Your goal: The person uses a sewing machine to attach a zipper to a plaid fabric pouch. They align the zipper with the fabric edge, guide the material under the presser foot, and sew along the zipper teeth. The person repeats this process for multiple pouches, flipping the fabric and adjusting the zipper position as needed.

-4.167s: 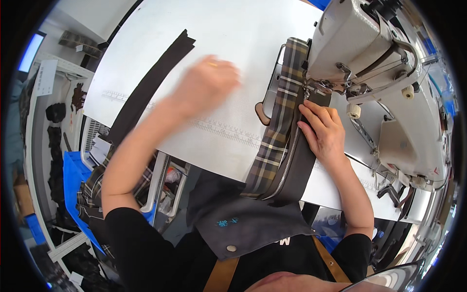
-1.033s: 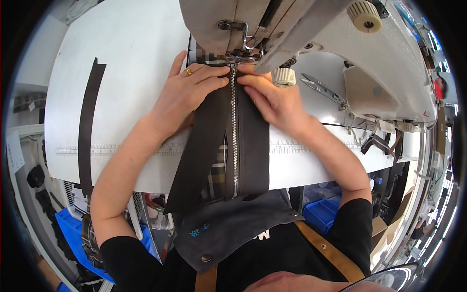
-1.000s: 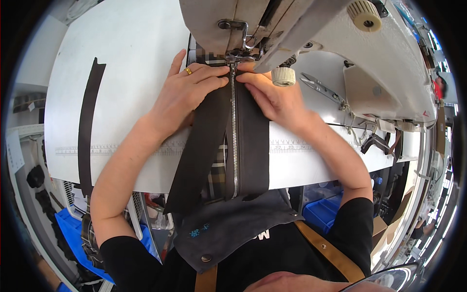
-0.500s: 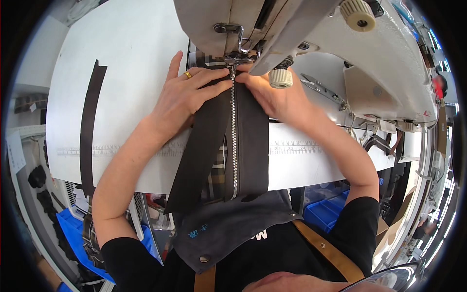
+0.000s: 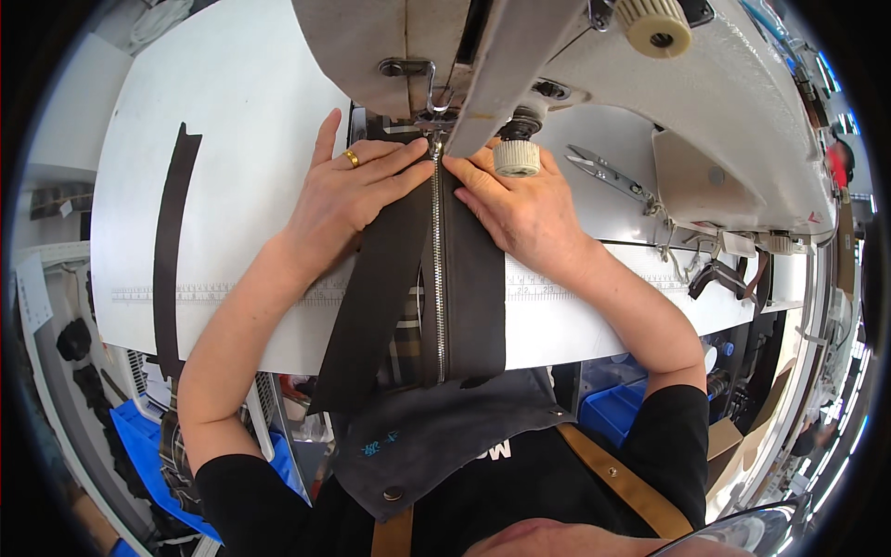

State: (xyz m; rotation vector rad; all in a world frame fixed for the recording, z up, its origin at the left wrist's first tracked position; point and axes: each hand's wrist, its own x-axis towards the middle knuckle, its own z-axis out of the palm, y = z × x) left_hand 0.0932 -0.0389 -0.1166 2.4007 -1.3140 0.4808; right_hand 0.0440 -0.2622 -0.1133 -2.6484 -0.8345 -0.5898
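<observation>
A silver-toothed metal zipper (image 5: 439,278) runs lengthwise between dark strips, its far end under the needle area of the sewing machine (image 5: 603,93). Flat on the dark fabric strip (image 5: 371,306) left of the teeth lies my left hand (image 5: 348,195), fingers stretched, index tip beside the zipper's far end. My right hand (image 5: 534,204) rests on the wider dark strip (image 5: 475,306) at the right, fingers bent and tips next to the teeth. Part of that hand is hidden behind a cream knob (image 5: 516,158). Plaid fabric (image 5: 406,343) shows beneath the strips.
A loose dark strip (image 5: 174,241) lies at the left of the white table (image 5: 241,111), across a printed ruler scale (image 5: 213,292). Thread scissors (image 5: 608,174) lie right of the machine head. Blue bins (image 5: 613,413) stand below the table edge.
My right hand has drawn back from beside the presser foot, its fingertips now resting along the zipper's right side. My left hand stays on the left strip. The view has shifted slightly.
</observation>
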